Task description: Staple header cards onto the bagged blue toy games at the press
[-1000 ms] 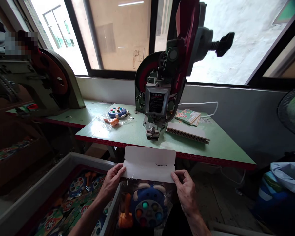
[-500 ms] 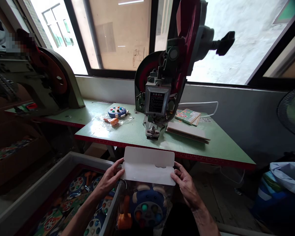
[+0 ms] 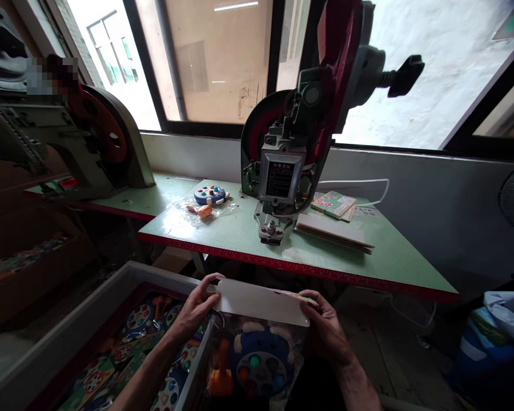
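Note:
A white header card (image 3: 261, 301), partly folded along its length, is stretched between my two hands at the top of a clear plastic bag. Closed on its left end is my left hand (image 3: 197, 305), thumb on the near face. My right hand (image 3: 325, 319) pinches the right end, where a strip of coloured print shows on the far flap. Inside the bag below lie a blue whack toy (image 3: 263, 362) with coloured buttons and an orange toy hammer (image 3: 220, 377). The card covers the bag's mouth.
A stapling machine (image 3: 282, 171) stands on the green table (image 3: 240, 245), beside stacked folded cards (image 3: 334, 233) and printed cards (image 3: 336, 204). A blue toy (image 3: 211, 194) and orange hammer (image 3: 203, 211) lie left. A grey crate (image 3: 131, 274) holds several bagged toys.
The card's far flap has folded backward and down, away from me, so its printed side shows at the right. Both hands still hold the ends. The view has shifted slightly left.

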Demonstrator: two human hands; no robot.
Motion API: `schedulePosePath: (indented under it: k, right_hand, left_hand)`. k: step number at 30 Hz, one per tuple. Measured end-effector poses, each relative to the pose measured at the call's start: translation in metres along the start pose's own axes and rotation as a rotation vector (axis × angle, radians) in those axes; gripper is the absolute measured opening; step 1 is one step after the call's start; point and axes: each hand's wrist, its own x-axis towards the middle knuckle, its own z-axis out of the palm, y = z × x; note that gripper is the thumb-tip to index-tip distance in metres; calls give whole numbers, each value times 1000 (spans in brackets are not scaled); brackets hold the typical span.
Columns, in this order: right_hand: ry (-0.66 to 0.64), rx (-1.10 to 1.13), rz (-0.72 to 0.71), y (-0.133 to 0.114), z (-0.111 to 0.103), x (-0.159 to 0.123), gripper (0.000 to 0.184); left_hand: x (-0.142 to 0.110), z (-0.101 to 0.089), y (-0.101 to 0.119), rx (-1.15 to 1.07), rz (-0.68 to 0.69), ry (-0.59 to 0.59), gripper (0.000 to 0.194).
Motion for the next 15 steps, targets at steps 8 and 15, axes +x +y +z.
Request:
schedulePosePath:
  k: [8, 15]
  right_hand:
    - [-37, -60, 74, -1, -6, -6, 31]
    - [18, -230, -86, 1, -5, -9, 40]
  left_hand:
    - [0, -7, -21, -80, 53, 26, 31]
    - [-2, -1, -16, -161, -82, 112, 25]
